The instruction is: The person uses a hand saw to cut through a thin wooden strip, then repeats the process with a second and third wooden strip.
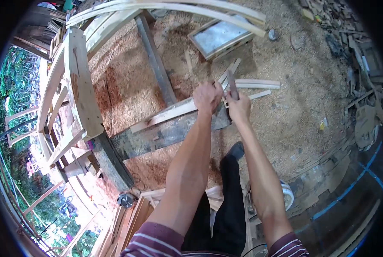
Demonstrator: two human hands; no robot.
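Observation:
My left hand (pixel 207 97) is closed at the far end of a pale wooden strip (pixel 165 116), its fingers curled over the wood. This strip lies along a dark, weathered plank (pixel 153 135) set low over the ground. Just right of it, my right hand (pixel 239 107) is wrapped round a flat grey-brown tool (pixel 232 85) that points up and away; I cannot tell its exact kind. Both hands are close together near the plank's right end. Beyond them, several thin pale wood slats (pixel 258 83) lie on the sawdust.
A curved wooden frame (pixel 78 77) stands at the left, its long bent pieces arching across the top. A dark beam (pixel 155 58) runs away from the plank. A glass-topped wooden box (pixel 220 36) sits at the back. Beside my right forearm is a white bucket (pixel 288 195). Scrap wood lines the right.

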